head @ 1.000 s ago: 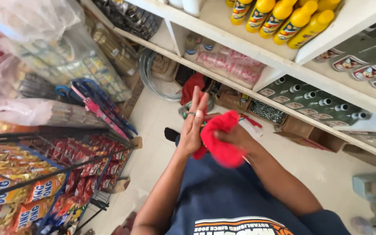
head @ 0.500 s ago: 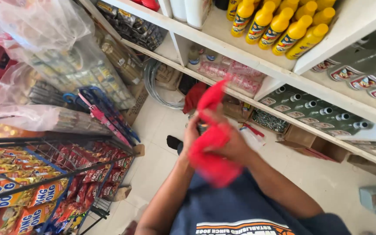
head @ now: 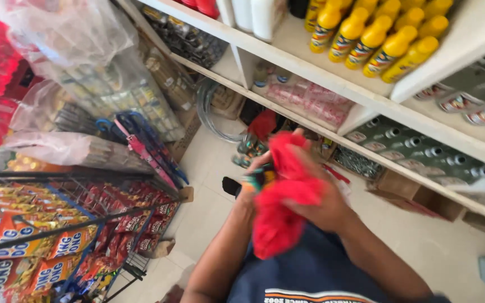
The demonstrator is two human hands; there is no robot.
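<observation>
Both hands meet in front of the person's chest over a bright red cloth. The right hand is closed around the cloth from the right, fingers curled over its bunched middle, while the loose end hangs down against the dark blue shirt. The left hand is pressed in from the left, partly hidden behind the cloth; it grips a small can with a dark, multicoloured label, which the cloth covers on its right side. Beyond the hands, on the far side, white shelves run across the wall, with yellow squeeze bottles in a row on the upper board and grey tubes lying below. To the left, a black wire rack holds red and orange snack packets, and clear plastic bags of goods hang above it. The floor between them is pale tile.
</observation>
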